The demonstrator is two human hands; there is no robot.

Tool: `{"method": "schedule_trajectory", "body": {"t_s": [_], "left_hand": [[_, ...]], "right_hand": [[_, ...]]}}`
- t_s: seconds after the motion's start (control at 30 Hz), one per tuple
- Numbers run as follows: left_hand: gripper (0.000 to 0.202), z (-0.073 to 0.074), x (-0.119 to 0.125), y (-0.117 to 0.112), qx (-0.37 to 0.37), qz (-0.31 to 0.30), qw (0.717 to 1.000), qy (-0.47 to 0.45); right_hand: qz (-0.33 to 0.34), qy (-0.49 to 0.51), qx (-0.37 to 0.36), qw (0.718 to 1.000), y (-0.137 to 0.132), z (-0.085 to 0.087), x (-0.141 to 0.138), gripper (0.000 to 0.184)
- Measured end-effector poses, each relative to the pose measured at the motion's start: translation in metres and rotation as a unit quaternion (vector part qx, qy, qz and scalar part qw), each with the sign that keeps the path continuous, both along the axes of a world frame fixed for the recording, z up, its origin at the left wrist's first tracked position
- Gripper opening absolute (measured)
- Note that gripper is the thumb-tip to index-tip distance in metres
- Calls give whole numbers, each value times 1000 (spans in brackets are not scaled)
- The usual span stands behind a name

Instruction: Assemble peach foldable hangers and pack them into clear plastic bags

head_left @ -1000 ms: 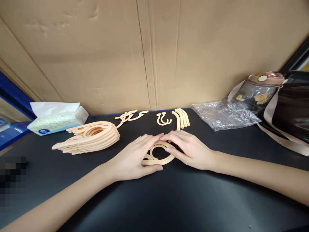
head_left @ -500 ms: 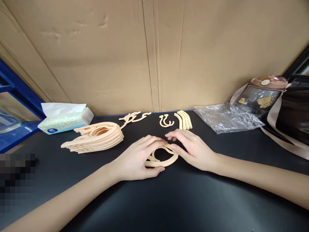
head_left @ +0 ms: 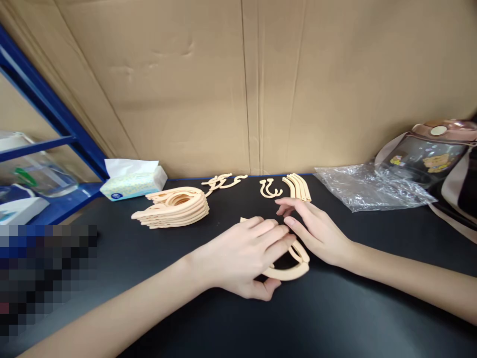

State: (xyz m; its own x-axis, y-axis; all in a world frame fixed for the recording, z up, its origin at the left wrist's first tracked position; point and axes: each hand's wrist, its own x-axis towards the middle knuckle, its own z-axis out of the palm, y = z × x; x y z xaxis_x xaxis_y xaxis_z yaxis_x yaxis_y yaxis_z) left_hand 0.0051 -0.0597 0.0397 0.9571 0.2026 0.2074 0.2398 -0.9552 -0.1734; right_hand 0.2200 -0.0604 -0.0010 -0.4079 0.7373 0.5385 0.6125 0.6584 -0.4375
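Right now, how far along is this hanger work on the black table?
Looks done: a stack of peach hangers lies at the left. In hand: the left hand holds one hanger frame on the table, and the right hand touches it. Left: loose hooks and curved bars lie apart at the back.

The left hand (head_left: pixel 244 258) now lies flat across the peach plastic hanger piece (head_left: pixel 292 271) and covers most of it, where a second ago it only cupped the piece's left side. The right hand (head_left: pixel 320 233) has slid to the piece's far right, its fingers looser and more spread. Only the piece's curved near edge and a small tip beyond the left hand now show. The view has swung left, bringing more of the blue shelf (head_left: pixel 55 124) into sight.
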Motion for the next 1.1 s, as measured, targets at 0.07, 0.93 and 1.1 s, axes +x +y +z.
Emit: {"method": "schedule_trajectory", "body": {"t_s": [0.07, 0.93, 1.1], "left_hand": [[59, 8, 0, -7, 32, -1, 999, 11], [51, 48, -99, 38, 34, 262, 957, -116], [52, 51, -109, 46, -80, 312, 939, -122]], "right_hand": [[1, -5, 2, 1000, 0, 0, -1, 26], [72, -173, 25, 982, 4, -4, -11, 18], [71, -177, 23, 981, 4, -5, -11, 17]]}}
